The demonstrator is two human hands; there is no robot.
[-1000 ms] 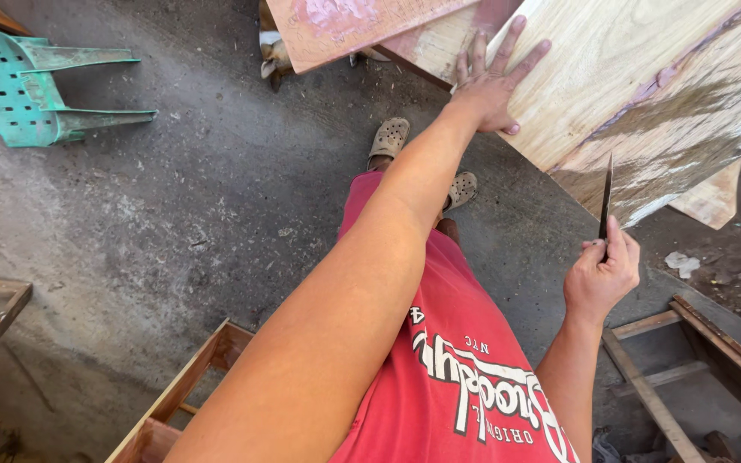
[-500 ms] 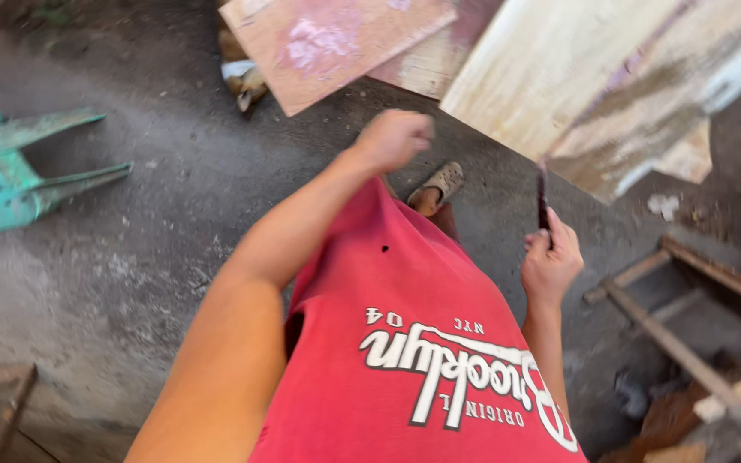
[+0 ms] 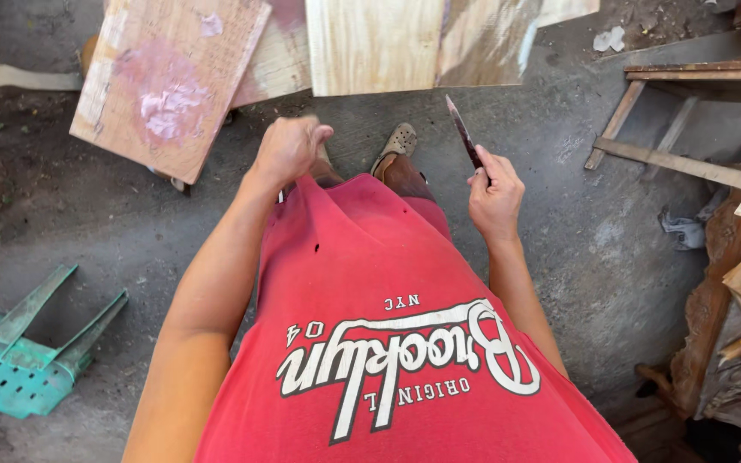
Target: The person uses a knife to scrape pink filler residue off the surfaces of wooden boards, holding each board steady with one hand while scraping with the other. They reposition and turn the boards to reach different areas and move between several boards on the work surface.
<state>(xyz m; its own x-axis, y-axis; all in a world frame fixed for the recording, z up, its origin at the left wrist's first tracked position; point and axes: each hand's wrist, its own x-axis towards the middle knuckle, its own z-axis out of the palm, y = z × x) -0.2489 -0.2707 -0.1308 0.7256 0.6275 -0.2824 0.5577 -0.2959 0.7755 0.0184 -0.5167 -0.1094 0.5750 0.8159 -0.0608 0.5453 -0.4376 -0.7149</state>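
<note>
Right hand (image 3: 495, 193) grips a knife (image 3: 463, 134); left hand (image 3: 289, 150) is fisted.

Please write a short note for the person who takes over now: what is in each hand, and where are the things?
Left hand: closed in a fist at the red shirt's hem; whether it grips the cloth is unclear.
Right hand: holds a knife, blade pointing up and away.
Wooden boards lie on the ground ahead, untouched by either hand; one board has pink stains.
Green plastic chair lies tipped at left.
No cutting visible.
</note>
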